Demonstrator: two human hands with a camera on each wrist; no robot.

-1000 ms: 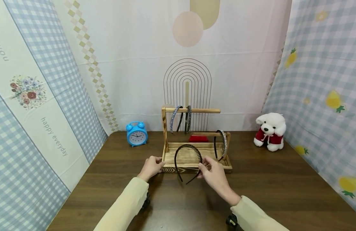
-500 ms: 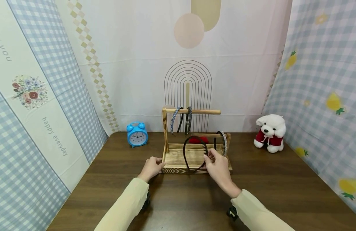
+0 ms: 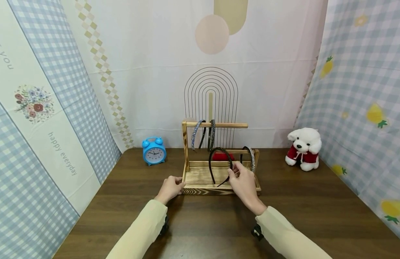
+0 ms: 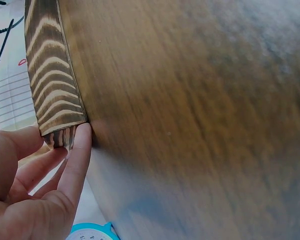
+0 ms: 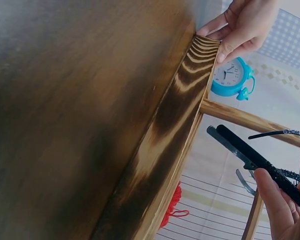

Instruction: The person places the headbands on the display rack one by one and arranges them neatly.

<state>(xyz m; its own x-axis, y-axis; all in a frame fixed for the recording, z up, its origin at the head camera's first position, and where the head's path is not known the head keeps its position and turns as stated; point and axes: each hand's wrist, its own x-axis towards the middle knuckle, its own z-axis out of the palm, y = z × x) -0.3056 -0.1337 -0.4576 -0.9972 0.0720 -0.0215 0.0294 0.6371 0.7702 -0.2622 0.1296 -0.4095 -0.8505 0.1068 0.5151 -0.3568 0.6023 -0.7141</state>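
My right hand (image 3: 245, 184) pinches a black toothed headband (image 3: 211, 167) by its right side. The headband stands arch up over the tray of a wooden display stand (image 3: 206, 192); in the right wrist view its dark band (image 5: 252, 154) lies between thumb and fingers. My left hand (image 3: 169, 189) grips the stand's front left corner, thumb at the rim and fingers at its end (image 4: 40, 185). A blue glittery headband (image 3: 196, 135) and a dark patterned headband (image 3: 213, 133) hang on the upper bar. A silvery headband (image 3: 252, 158) hangs on the low right rail, partly hidden by my right hand.
A blue alarm clock (image 3: 154, 151) stands left of the stand on the brown table (image 3: 200, 230). To the right sits a white plush dog (image 3: 304, 149) in red clothes. Something red (image 3: 223, 157) lies behind the tray. Patterned cloths (image 3: 148, 90) hang behind and at both sides.
My right hand has carried the black headband up, rightward and away from me, from before the stand to over its tray. My left hand has stayed at the corner.
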